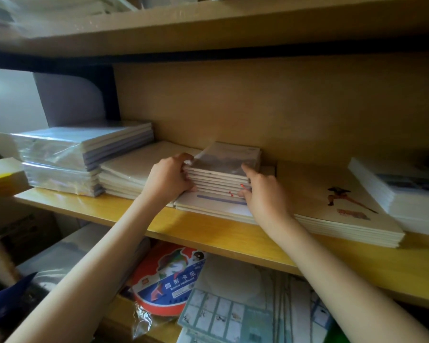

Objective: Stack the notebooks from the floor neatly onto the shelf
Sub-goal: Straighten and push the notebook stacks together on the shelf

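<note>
A small stack of notebooks (223, 167) (film-wrapped, its cover glinting) sits on the wooden shelf (208, 231), atop a wider flat pile (216, 204). The left hand (169, 179) clasps the stack's left edge, fingers (186, 161) curled over the top corner. The right hand (263, 191) pinches the front right corner, one finger on the top cover and the thumb against the edges below. Wrapped stacks (84, 154) lie to the left, and a pile with a printed figure (337, 201) to the right.

The shelf (208, 227) and its white stack (406, 201) run off the right edge.
</note>
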A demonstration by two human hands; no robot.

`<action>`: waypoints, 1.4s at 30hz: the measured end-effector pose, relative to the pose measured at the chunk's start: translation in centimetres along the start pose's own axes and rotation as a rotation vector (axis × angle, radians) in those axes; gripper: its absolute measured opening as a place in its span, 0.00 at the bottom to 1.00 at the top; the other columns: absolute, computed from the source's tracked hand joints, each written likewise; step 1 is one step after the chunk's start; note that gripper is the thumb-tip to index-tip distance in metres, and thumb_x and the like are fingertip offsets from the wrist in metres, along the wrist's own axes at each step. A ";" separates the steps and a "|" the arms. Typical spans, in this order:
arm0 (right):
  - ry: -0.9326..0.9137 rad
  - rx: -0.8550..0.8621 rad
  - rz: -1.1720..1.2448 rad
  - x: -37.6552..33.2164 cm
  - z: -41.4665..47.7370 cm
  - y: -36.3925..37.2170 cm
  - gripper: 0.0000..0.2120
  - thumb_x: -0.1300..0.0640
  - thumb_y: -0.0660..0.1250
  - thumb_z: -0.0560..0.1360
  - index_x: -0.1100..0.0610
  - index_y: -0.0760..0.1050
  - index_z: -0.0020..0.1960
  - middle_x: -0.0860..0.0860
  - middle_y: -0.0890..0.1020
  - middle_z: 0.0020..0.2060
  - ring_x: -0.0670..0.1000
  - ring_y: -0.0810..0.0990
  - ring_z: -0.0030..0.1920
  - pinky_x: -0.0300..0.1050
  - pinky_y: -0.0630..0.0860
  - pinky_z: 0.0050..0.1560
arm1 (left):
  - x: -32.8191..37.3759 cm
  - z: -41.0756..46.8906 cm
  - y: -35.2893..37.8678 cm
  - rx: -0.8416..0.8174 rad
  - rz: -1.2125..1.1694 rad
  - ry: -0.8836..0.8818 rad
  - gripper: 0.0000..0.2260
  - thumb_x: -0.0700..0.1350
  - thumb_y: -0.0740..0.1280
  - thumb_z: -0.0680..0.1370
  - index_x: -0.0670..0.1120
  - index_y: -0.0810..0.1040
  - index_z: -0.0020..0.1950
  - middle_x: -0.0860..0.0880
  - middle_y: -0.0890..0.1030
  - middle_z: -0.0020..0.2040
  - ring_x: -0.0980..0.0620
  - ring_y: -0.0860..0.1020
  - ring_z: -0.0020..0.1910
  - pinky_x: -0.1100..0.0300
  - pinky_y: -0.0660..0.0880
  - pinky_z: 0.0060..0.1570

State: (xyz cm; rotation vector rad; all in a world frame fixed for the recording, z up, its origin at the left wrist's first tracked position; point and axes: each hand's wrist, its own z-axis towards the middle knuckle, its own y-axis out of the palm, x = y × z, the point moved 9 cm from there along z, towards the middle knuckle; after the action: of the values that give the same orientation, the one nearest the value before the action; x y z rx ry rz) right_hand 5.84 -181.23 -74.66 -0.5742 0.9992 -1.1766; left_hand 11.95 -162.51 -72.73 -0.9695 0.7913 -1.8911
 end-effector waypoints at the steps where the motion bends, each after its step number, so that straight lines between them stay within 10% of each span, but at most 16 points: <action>1: 0.020 -0.004 0.059 0.3 0.2 0.2 0.27 0.58 0.64 0.78 0.47 0.61 0.74 0.55 0.79 0.59 0.57 0.79 0.56 0.50 0.78 0.52 | 0.0 0.0 0.0 0.005 0.001 0.006 0.24 0.45 0.74 0.68 0.52 0.73 0.63 0.47 0.82 0.52 0.45 0.79 0.51 0.57 0.74 0.49; 17: 0.009 -0.034 0.221 0.9 1.0 0.8 0.30 0.60 0.69 0.74 0.50 0.63 0.73 0.56 0.79 0.60 0.56 0.79 0.56 0.52 0.77 0.56 | -0.6 -0.2 -0.3 -0.006 -0.088 -0.039 0.28 0.50 0.77 0.65 0.53 0.74 0.63 0.47 0.83 0.53 0.49 0.79 0.52 0.61 0.71 0.48; 35: -0.049 0.053 -0.038 -1.1 -1.4 -1.4 0.30 0.40 0.54 0.78 0.54 0.58 0.75 0.53 0.83 0.49 0.54 0.82 0.47 0.43 0.72 0.34 | -1.1 0.2 0.7 -0.191 -0.244 0.002 0.25 0.54 0.72 0.71 0.49 0.72 0.65 0.48 0.81 0.55 0.48 0.79 0.53 0.54 0.74 0.55; 42: -0.032 0.059 -0.045 -0.8 -1.4 -1.4 0.24 0.46 0.52 0.82 0.52 0.58 0.75 0.55 0.82 0.52 0.54 0.82 0.49 0.45 0.76 0.37 | -1.0 0.3 0.3 -0.104 -0.227 0.022 0.18 0.47 0.72 0.73 0.46 0.76 0.61 0.45 0.82 0.54 0.47 0.80 0.54 0.56 0.74 0.52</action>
State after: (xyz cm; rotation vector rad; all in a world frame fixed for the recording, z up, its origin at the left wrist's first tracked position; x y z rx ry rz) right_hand 3.93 -180.80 -73.93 -0.5695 0.9252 -1.2288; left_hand 12.65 -161.77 -73.12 -1.1457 0.8281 -2.0740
